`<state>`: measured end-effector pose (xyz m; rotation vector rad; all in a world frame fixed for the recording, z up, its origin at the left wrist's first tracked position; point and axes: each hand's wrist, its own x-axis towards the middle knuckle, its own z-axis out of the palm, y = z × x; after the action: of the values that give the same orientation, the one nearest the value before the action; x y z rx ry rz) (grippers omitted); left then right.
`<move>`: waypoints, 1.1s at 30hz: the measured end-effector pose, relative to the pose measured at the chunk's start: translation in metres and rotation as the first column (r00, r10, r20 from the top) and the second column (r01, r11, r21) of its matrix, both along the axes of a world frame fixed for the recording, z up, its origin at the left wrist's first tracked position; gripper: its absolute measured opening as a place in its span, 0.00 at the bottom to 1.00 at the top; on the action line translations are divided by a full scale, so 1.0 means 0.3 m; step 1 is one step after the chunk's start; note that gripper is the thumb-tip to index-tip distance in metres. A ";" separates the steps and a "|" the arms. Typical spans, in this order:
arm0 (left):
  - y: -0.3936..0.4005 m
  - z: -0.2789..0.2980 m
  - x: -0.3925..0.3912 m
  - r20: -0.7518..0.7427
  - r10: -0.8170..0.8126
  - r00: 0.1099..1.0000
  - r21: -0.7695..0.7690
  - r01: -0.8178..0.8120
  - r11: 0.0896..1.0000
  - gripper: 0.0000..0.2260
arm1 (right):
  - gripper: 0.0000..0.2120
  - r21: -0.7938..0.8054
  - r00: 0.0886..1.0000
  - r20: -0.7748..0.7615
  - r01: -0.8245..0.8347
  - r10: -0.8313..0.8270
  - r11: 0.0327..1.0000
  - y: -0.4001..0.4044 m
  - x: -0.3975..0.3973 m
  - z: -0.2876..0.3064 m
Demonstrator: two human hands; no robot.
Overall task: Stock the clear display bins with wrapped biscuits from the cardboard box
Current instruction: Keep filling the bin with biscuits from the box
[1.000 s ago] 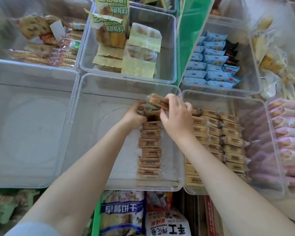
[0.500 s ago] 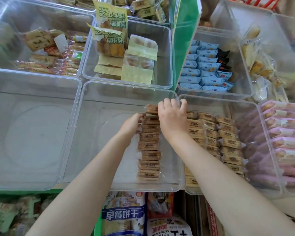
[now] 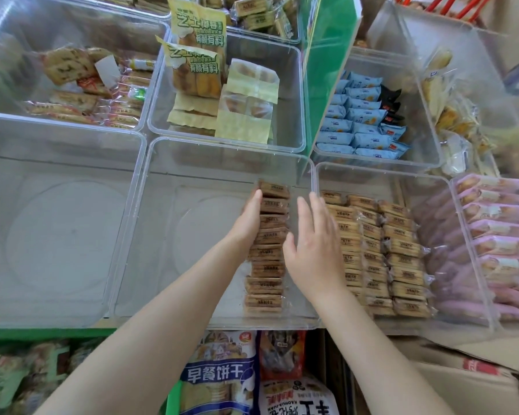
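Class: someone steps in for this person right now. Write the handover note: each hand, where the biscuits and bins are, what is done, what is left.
Left hand: open, flat against the left side of the biscuit row.
Right hand: open, empty, over the row's right side.
Done: one row stands in the middle bin; the right bin holds three rows.
Left: the rest of the middle bin; the left bin holds nothing. Cardboard box sits lower right.
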<state>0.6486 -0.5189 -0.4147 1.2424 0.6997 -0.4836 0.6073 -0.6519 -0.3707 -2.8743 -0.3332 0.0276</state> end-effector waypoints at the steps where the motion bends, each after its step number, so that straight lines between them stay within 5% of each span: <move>1: -0.006 0.007 0.001 -0.009 0.000 1.000 0.005 0.000 1.000 0.24 | 0.31 0.018 0.998 -0.060 0.022 -0.021 1.000 -0.013 -0.034 -0.004; 6: 0.002 0.083 -0.042 0.054 -0.081 0.995 0.186 0.070 0.980 0.19 | 0.31 0.049 0.996 -0.083 0.020 -0.016 0.999 -0.027 -0.054 -0.038; 10: -0.046 0.183 -0.145 0.215 -0.180 0.960 0.431 0.072 0.900 0.18 | 0.22 0.316 0.995 -0.090 0.076 -0.050 0.946 -0.033 -0.073 0.016; 13: -0.120 0.276 -0.223 0.310 -0.171 0.935 0.500 -0.007 0.866 0.08 | 0.16 0.469 0.992 0.010 0.103 -0.122 0.877 -0.103 -0.141 0.125; 16: -0.270 0.368 -0.290 0.355 -0.214 0.910 0.533 -0.009 0.846 0.10 | 0.09 0.584 0.974 0.048 0.152 -0.221 0.797 -0.258 -0.254 0.286; 19: -0.510 0.453 -0.373 0.359 -0.362 0.860 0.531 0.131 0.837 0.08 | 0.04 0.681 0.922 0.047 0.251 -0.384 0.688 -0.499 -0.380 0.402; 22: -0.767 0.480 -0.465 0.386 -0.579 0.718 0.613 0.269 0.743 0.09 | 0.05 0.717 0.774 0.083 0.391 -0.628 0.577 -0.790 -0.477 0.434; 24: -0.917 0.468 -0.510 0.341 -0.683 0.645 0.674 0.339 0.656 0.17 | 0.05 0.635 0.666 -0.032 0.589 -0.745 0.499 -0.991 -0.511 0.396; 27: -1.090 0.444 -0.541 0.201 -0.771 0.605 0.744 0.418 0.521 0.25 | 0.07 0.276 0.564 -0.277 0.822 -0.778 0.497 -1.247 -0.536 0.257; 30: -1.184 0.405 -0.573 0.040 -0.841 0.539 0.940 0.265 0.214 0.24 | 0.21 0.059 0.492 -0.389 0.857 -0.779 0.512 -1.406 -0.557 0.093; 33: -1.203 0.375 -0.587 0.077 -0.828 0.556 0.983 0.097 0.156 0.23 | 0.32 -0.154 0.422 -0.495 0.818 -0.760 0.554 -1.474 -0.569 -0.023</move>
<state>0.4723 -0.8798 -0.3021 2.6896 -0.2515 -0.0958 0.4367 -1.0942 -0.3777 -2.4514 1.1173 0.5704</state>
